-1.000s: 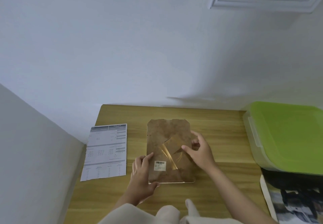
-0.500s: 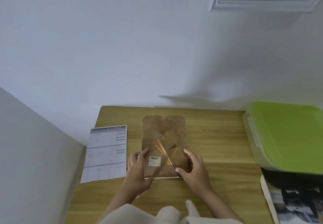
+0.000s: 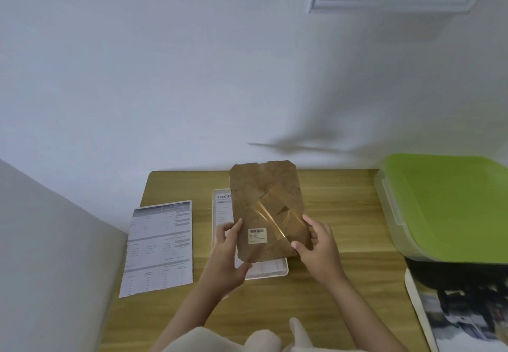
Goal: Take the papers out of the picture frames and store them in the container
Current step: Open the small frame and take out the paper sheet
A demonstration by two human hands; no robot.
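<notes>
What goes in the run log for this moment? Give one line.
step: backing off | left hand: holds backing | right hand: holds backing | frame: on table, paper exposed | container: lidded

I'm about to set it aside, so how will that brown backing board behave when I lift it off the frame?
The brown backing board looks stiff: held only at its lower end, it stays flat. It is probably light, pinched between both hands. Its ragged top edge suggests it tears easily.
</notes>
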